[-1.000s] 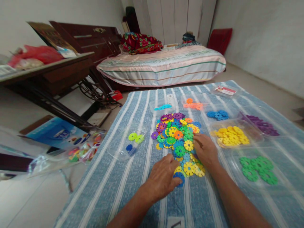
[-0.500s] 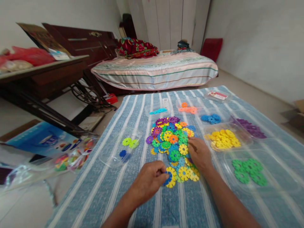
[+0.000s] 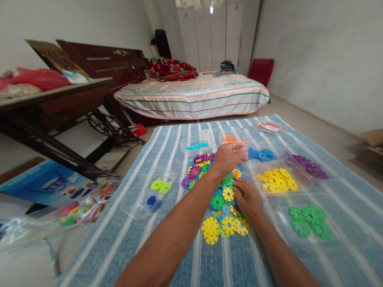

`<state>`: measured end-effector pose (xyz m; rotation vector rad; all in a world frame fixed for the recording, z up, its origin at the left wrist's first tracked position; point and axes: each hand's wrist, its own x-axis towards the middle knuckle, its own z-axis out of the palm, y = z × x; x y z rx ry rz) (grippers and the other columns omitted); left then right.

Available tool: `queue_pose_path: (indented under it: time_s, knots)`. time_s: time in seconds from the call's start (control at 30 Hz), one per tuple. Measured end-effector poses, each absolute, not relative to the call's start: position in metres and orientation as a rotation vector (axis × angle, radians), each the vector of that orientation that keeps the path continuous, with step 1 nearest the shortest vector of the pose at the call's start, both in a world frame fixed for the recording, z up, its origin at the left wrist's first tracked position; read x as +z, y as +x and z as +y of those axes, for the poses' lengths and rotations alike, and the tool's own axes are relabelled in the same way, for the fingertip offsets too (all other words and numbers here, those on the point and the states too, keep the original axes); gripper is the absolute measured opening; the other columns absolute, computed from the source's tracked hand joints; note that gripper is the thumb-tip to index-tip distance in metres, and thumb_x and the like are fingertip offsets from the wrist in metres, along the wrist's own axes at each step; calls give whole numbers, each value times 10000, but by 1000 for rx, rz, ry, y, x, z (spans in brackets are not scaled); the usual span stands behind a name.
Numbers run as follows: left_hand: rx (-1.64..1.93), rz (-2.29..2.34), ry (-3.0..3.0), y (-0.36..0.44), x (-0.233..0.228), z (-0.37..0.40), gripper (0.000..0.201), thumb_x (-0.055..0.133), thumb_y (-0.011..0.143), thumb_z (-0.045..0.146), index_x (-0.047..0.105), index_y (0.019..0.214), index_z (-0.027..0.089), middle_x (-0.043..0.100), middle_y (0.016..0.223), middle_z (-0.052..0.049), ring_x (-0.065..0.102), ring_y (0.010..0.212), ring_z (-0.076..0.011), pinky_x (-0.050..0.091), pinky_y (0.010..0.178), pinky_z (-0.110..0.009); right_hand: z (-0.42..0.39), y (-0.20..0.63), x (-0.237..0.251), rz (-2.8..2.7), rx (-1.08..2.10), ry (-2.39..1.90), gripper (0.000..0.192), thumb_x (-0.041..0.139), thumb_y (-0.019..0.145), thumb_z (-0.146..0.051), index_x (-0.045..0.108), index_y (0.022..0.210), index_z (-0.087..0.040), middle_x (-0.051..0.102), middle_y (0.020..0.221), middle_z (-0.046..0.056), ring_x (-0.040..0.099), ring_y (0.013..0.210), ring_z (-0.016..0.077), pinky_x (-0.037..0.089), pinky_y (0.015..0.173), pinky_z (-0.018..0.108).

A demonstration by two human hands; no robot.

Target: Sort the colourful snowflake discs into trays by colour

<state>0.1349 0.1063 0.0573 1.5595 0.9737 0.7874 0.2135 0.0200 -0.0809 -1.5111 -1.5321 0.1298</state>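
A heap of toothed plastic discs (image 3: 218, 202) in green, yellow, purple, blue and orange lies on a striped cloth. My left hand (image 3: 230, 156) reaches over the heap's far part, fingers apart, its tips beside the blue discs (image 3: 265, 154) in a clear tray. I see no disc between those fingers. My right hand (image 3: 249, 201) rests at the heap's right edge with its fingers drawn together; what they pinch, if anything, is hidden. Yellow discs (image 3: 210, 229) lie at the near end. My left forearm covers part of the heap.
Clear trays hold yellow discs (image 3: 277, 180), purple discs (image 3: 309, 166), green discs (image 3: 309, 219), light blue discs (image 3: 197, 146) and orange discs (image 3: 229, 138). Left stands a tray with lime discs (image 3: 161, 185) and dark blue ones. A lidded box (image 3: 269, 126) sits far right.
My left hand has moved from the near yellow discs, where it held a blue disc, up and right to the blue discs' tray. My right hand stays by the heap. The view has tilted slightly.
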Motion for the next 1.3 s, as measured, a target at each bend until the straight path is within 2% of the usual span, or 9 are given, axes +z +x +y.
queue_pose_path:
  time_s: [0.03,0.1,0.2,0.4,0.5,0.67,0.83,1.1,1.3]
  knots:
    - [820,961,1591,141,59,112,294,589,726,164,586,1017,118,659,821,-45,627,674,-105,479,567,-189,20,213,-81,-1525,131,-1515,204,469,799,-211,657,877,-203,661,1003,73,581,972,200,468,865,386]
    - [827,1006,1727,142,56,117,265,602,706,176,616,965,116,660,842,-45,618,710,-114,474,585,-191,20,214,-80,-1513,139,-1521,204,467,800,-212,656,876,-202,661,999,72,583,965,198,471,860,381]
    - [705,1111,1962,117,44,111,121,568,709,199,643,764,121,636,696,-11,586,662,-116,440,576,-196,20,215,-80,-1517,154,-1533,207,470,799,-223,658,883,-203,659,995,71,582,959,199,469,860,382]
    - [248,1204,2239,43,27,60,147,523,734,234,592,632,155,561,590,14,510,581,-109,330,526,-210,21,218,-82,-1535,172,-1542,220,467,801,-240,667,889,-210,658,1009,69,582,962,202,467,861,388]
    - [40,1281,2325,20,23,30,129,556,723,287,586,674,171,571,661,4,522,631,-132,327,559,-231,20,218,-81,-1525,150,-1531,224,464,798,-238,671,881,-221,666,995,61,588,955,199,470,859,389]
    - [-126,1382,2385,5,15,-3,223,573,713,334,603,892,204,586,898,-40,555,816,-196,379,683,-277,18,217,-80,-1519,133,-1548,230,466,801,-263,675,878,-207,664,1003,78,591,956,206,470,866,402]
    - [-74,1388,2316,4,8,-8,212,569,704,303,590,894,209,568,896,-31,541,802,-180,373,695,-269,17,218,-81,-1523,143,-1546,231,466,799,-267,673,885,-212,660,1016,74,585,969,207,468,872,410]
    - [113,1372,2052,-1,7,7,47,546,645,204,520,665,170,519,683,23,473,677,-120,326,588,-212,18,218,-81,-1507,141,-1534,222,477,794,-260,675,874,-197,665,995,84,591,963,206,469,871,394]
    - [266,1279,1815,-3,14,18,136,538,693,265,527,620,151,433,526,56,407,527,-81,296,505,-190,19,218,-80,-1519,148,-1534,215,476,795,-244,672,878,-215,666,1005,69,587,963,205,466,867,401]
